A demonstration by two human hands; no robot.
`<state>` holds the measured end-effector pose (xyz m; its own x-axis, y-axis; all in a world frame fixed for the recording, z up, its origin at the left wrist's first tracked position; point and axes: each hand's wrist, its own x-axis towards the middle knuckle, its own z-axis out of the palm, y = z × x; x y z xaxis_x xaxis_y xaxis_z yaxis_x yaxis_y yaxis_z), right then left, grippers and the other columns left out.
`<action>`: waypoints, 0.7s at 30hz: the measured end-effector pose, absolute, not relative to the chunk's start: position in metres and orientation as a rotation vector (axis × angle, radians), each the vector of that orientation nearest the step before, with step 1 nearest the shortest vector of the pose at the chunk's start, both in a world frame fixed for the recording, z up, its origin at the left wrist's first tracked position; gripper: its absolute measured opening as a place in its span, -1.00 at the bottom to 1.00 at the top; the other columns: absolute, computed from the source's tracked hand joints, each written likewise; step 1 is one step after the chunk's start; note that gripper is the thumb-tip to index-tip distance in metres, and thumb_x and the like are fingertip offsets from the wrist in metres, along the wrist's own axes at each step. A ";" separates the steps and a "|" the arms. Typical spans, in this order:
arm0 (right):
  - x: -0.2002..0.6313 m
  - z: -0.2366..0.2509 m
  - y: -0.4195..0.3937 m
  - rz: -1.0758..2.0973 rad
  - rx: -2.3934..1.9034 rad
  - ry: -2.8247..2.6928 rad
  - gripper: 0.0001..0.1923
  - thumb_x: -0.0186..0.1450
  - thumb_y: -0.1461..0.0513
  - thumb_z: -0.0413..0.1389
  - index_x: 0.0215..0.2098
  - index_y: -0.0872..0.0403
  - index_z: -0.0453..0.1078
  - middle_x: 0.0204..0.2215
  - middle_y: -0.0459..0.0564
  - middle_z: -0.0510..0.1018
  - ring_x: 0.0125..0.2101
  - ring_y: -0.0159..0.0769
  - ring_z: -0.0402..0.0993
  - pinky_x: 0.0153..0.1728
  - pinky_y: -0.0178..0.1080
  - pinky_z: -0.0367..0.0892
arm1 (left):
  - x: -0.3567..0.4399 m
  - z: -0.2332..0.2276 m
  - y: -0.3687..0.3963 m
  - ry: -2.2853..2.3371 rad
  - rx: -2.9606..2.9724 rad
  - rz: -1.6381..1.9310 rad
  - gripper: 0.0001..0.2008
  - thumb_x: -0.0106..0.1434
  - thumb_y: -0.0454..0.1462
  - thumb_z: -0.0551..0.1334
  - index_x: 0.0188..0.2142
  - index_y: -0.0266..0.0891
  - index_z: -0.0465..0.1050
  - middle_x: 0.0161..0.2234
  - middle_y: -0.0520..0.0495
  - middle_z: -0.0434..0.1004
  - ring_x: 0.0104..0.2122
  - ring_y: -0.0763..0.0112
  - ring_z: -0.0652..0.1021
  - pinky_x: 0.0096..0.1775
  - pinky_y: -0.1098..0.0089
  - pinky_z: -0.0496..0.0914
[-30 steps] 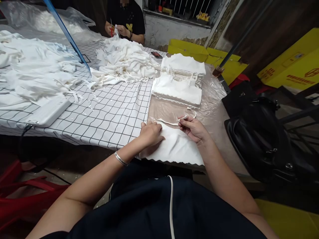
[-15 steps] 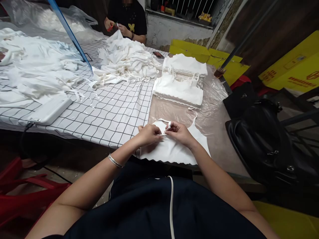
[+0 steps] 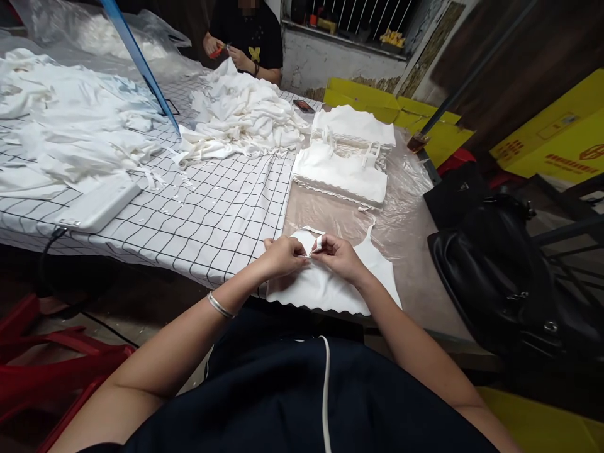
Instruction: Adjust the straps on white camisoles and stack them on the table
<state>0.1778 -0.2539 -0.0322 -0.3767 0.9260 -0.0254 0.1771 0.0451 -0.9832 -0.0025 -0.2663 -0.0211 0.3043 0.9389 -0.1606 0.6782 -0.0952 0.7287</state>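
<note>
A white camisole top point(image 3: 340, 286) with a wavy hem lies flat at the table's near edge, its right strap stretched away from me. My left hand point(image 3: 285, 257) is closed in a pinch on the top's neckline edge. Close beside it, my right hand point(image 3: 337, 257) also pinches the fabric there, with a white band around one finger. The fingertips nearly meet, and whatever small detail lies between them is too small to make out. Beyond the hands sits a stack of folded white tops point(image 3: 342, 173) with straps showing.
Heaps of white garments point(image 3: 250, 113) cover the checked tablecloth point(image 3: 221, 214). A white flat box with a cable point(image 3: 99, 204) lies left, near a blue post point(image 3: 141, 69). A black bag point(image 3: 500, 270) stands right. Across the table a co-worker point(image 3: 245, 38) holds an orange-handled tool.
My hands stay at the same spot on the neckline, the right fingers shifting slightly toward the left ones. The whole view has moved a little.
</note>
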 end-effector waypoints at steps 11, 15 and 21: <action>0.155 -0.038 -0.254 1.467 -1.221 -1.265 -0.74 -0.07 0.22 0.31 -0.44 0.05 0.37 -0.47 -0.13 0.49 -0.40 -0.35 0.40 -0.26 -0.25 0.34 | 0.004 -0.027 -0.283 1.643 2.120 0.579 -0.81 0.22 -0.29 0.21 -0.18 -0.29 0.49 -0.08 -0.30 0.49 -0.02 -0.01 0.44 0.09 -0.09 0.11; 0.155 -0.018 -0.235 1.915 -1.177 -0.921 -0.69 -0.02 0.34 0.24 -0.28 0.05 0.38 -0.37 -0.09 0.56 -0.31 -0.31 0.47 -0.21 -0.22 0.39 | -0.006 -0.046 -0.320 1.398 2.528 0.642 -0.51 0.31 -0.11 0.17 0.19 -0.21 0.30 0.23 -0.31 0.27 0.24 -0.02 0.25 0.27 -0.06 -0.10; 0.141 0.012 -0.155 1.997 -1.245 -0.890 -0.94 0.25 0.36 0.10 -0.30 0.14 0.41 -0.34 0.07 0.59 -0.32 -0.30 0.51 -0.17 -0.16 0.46 | -0.020 -0.072 -0.345 1.165 2.718 0.327 -0.28 0.29 0.17 0.05 0.33 -0.08 0.12 0.33 -0.20 0.13 0.33 -0.04 0.10 0.29 -0.10 -0.14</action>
<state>0.1411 -0.1547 0.0123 -0.3676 0.7816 -0.5039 -0.1476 -0.5840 -0.7982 -0.0203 -0.3453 -0.0725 0.6717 0.7285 0.1343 0.6921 -0.6818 0.2369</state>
